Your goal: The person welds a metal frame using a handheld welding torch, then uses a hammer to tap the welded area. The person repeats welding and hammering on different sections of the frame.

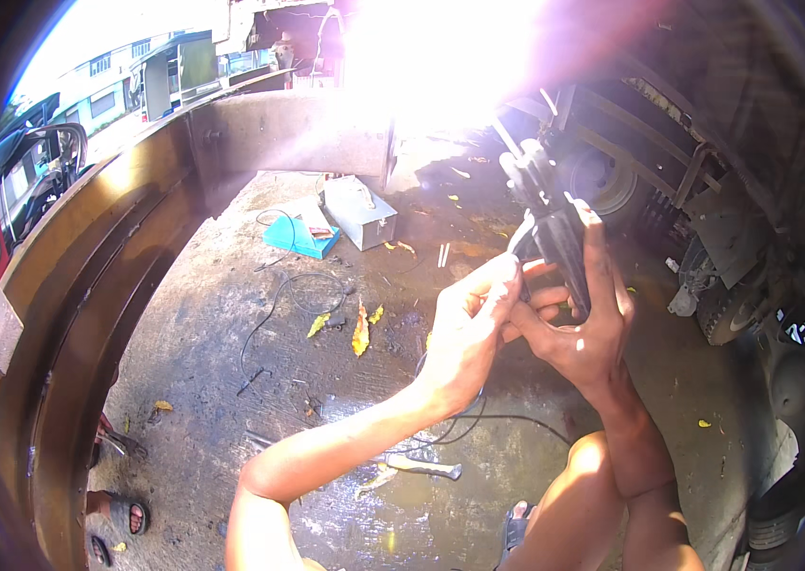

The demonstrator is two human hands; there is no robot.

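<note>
Raised in front of me at the right of centre is a black welding electrode holder, tilted up and to the left, with a thin pale rod sticking out of its head. My right hand is wrapped round its lower part, the fingers partly hidden behind it. Beside it, my left hand is closed, thumb and fingers pinched together at the holder's left side near a dark curved piece. Whether that piece is a lever or cable, I cannot tell.
A grey metal box and a blue box stand on the concrete, near two pale rods. A black cable trails there. A pale-handled tool lies below. Brown steel beams edge the left; another person's sandalled foot shows.
</note>
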